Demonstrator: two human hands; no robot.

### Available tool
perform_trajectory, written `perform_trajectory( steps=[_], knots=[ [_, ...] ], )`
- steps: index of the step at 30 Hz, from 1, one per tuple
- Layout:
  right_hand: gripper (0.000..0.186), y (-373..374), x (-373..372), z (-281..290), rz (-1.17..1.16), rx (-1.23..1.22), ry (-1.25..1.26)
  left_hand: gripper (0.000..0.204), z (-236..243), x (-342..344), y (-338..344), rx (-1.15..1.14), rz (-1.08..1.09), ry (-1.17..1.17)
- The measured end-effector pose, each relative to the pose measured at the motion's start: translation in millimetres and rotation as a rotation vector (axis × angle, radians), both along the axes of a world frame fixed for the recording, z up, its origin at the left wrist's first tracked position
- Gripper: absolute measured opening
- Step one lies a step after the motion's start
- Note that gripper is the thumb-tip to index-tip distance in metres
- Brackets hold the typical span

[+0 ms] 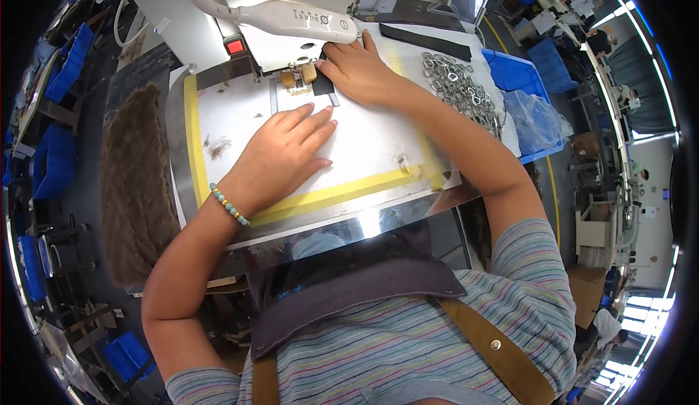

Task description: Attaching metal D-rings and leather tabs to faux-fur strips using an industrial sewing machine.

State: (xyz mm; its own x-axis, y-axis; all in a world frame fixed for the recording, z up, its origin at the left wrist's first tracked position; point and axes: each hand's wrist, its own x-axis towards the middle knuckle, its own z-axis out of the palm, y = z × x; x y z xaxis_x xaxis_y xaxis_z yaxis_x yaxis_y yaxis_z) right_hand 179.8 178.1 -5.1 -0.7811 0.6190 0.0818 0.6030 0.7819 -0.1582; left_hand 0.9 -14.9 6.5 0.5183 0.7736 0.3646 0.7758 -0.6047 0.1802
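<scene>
My left hand lies flat on the white work sheet, fingers stretched toward the clamp of a white sewing machine. A short black strap piece sits at the right side of the metal clamp, below the machine head. My right hand is against this strap from the right, with fingertips at its edge. Part of its fingers is tucked beside the machine head, so the grip shows only partly.
Many metal rings are heaped at the right, near a longer black strip. Beyond stands a blue bin with a clear plastic bag. Brown fur hangs at the left edge. Yellow tape borders the sheet.
</scene>
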Motion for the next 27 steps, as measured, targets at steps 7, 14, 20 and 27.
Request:
perform_trajectory(
  steps=[7,14,20,27],
  knots=[
    [0.060,10.7,19.9,-8.5,0.087,-0.114,0.176,0.059,-2.4,-3.2,1.0,0.001,0.055,-0.004],
    [0.050,-13.7,37.9,-4.0,0.204,0.111,0.095,0.056,-5.2,-5.7,1.9,0.041,0.082,0.023],
    [0.046,-15.2,15.0,-5.0,0.205,0.126,0.076,0.061,-5.3,-5.5,1.8,0.002,0.163,0.071],
    [0.055,-15.0,13.6,-2.7,0.193,0.070,0.012,0.066,-13.8,-14.8,5.9,-0.031,0.289,0.068]
  ],
)
